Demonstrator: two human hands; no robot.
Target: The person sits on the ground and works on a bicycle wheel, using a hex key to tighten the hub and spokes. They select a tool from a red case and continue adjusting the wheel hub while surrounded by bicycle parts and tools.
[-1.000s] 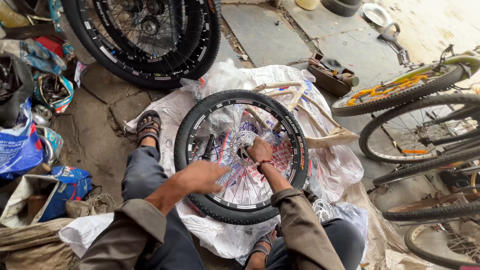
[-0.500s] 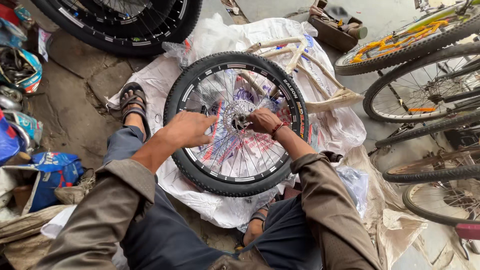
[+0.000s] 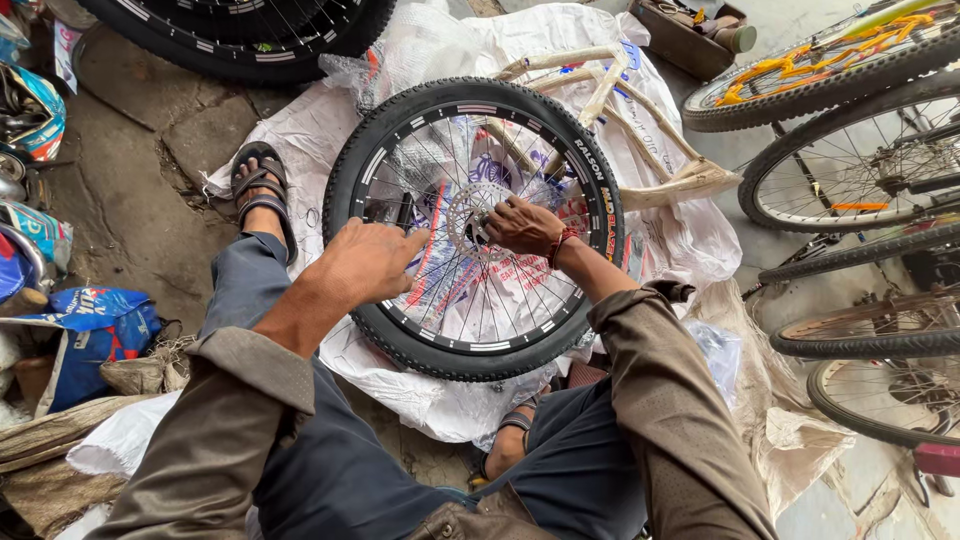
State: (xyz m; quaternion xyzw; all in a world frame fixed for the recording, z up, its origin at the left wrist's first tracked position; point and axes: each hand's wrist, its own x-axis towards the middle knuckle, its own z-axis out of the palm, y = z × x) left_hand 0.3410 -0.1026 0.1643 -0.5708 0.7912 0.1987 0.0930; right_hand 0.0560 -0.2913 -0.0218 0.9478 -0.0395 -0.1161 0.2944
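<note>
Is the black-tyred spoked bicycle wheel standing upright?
No, the black-tyred spoked bicycle wheel lies flat on the white plastic sheet, with the right hand at its hub and the left hand on its spokes.

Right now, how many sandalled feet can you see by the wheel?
2. One sandalled foot rests on the paving left of the black wheel; the other foot sits under the wheel's near edge, between the knees, mostly hidden.

Black tyre (image 3: 372, 165) — cream frame (image 3: 640, 120), white printed sacks (image 3: 420, 400).
</note>
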